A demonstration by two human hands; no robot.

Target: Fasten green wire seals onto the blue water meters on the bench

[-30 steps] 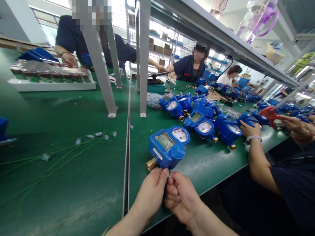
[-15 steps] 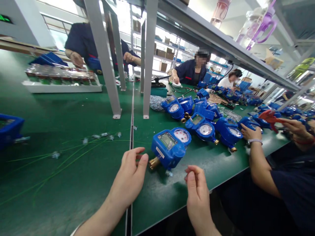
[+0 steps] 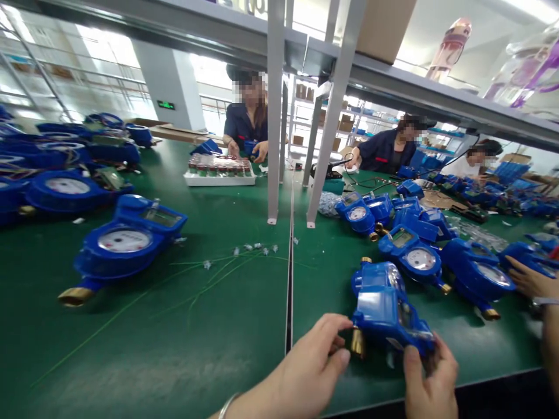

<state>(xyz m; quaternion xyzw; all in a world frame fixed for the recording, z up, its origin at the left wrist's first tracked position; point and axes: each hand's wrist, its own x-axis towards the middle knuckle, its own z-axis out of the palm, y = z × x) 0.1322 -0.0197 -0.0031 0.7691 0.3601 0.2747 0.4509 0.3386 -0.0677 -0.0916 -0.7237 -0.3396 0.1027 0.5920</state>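
A blue water meter (image 3: 384, 308) with a brass pipe end lies tilted on its side on the green bench in front of me. My right hand (image 3: 432, 381) grips its right end, with thumb in front and fingers behind. Beside its left end is my left hand (image 3: 317, 364), fingers apart, its index fingertip at the blue housing just above the brass fitting. The meter's dial is seen only at a slant. Thin green wire seals (image 3: 209, 279) with small clear tags (image 3: 236, 251) lie on the bench to the left.
A larger-looking blue meter (image 3: 124, 241) rests at left, before a pile of meters (image 3: 65, 183). More meters (image 3: 419, 259) crowd the right, where a co-worker's hand (image 3: 530, 282) touches one. Metal shelf posts (image 3: 273, 145) stand ahead. A white tray (image 3: 220, 181) sits farther back.
My view has swung left. The meter has been tipped and turned from lying face up, and my right hand has closed on it. My left hand has come to its brass end.
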